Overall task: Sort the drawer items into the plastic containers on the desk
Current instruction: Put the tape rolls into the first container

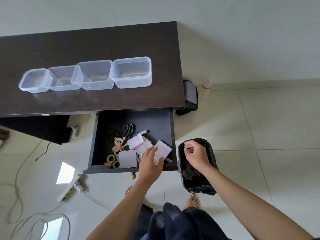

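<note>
Pale floor tiles surround a dark surface (86,49) bearing four empty plastic containers (86,75) as the left hand (150,163), grip relaxed and empty, reaches light, bendable note pads (143,146) in the drawer (155,122), best pinched at their edges, while the right hand (195,153) hovers loosely curled over a black-lined bin (211,170).

Hardly any writing can be read. A red label (207,87) with white script is carried on the small clear bottle (207,84) standing on the floor by the wall, right of the worktop (90,44), but its letters are too blurred to be made out. Faint printed or ruled lines in pink are seen on the paper slips (138,142) lying in the open drawer (131,118), yet no word or number on them can be deciphered. Small marks are borne by a white strip (143,132) near the scissors (128,129), too fine to be read.
</note>
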A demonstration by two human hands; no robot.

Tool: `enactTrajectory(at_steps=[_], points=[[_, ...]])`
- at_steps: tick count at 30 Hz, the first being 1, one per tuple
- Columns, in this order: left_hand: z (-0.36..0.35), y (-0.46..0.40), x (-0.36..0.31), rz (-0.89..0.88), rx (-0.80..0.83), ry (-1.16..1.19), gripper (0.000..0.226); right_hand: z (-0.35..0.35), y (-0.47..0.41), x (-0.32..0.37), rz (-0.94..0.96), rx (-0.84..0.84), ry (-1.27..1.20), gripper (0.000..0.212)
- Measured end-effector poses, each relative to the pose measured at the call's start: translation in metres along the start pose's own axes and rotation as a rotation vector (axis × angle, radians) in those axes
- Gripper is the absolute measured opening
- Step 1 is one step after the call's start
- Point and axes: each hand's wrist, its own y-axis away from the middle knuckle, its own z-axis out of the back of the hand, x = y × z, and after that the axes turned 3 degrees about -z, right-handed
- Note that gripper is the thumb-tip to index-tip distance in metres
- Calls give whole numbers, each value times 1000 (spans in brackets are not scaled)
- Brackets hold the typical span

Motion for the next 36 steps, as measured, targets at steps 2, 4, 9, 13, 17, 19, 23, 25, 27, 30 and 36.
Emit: enactTrajectory(at_steps=[2, 4, 9, 13, 17, 19, 23, 25, 27, 30, 36], points=[[20, -3, 18, -13, 4, -5, 48, -23, 7, 30, 83, -111, -29, 19], [44, -7, 42, -19, 7, -10, 48, -47, 15, 59, 142, -191, -58, 18], [103, -21, 104, 59, -29, -21, 47, -112, 26, 104, 155, -65, 9, 19], [135, -34, 146, 87, 11, -14, 50, -160, 32, 121, 117, 46, 70, 24], [151, -52, 173, 87, 146, -9, 55, -197, 36, 128, 52, 126, 98, 31], [153, -60, 178, 74, 228, -29, 57, -211, 36, 129, 19, 181, 147, 38], [145, -74, 183, 45, 364, -46, 60, -227, 27, 125, -8, 284, 342, 54], [139, -79, 185, 59, 404, -40, 63, -230, 20, 124, -7, 347, 441, 59], [134, -82, 187, 62, 433, -42, 67, -230, 11, 123, -10, 407, 506, 60], [126, -84, 189, 84, 472, -61, 71, -228, -1, 119, 45, 447, 670, 56], [114, -87, 191, 147, 453, -120, 62, -210, -22, 121, 170, 403, 950, 24]])
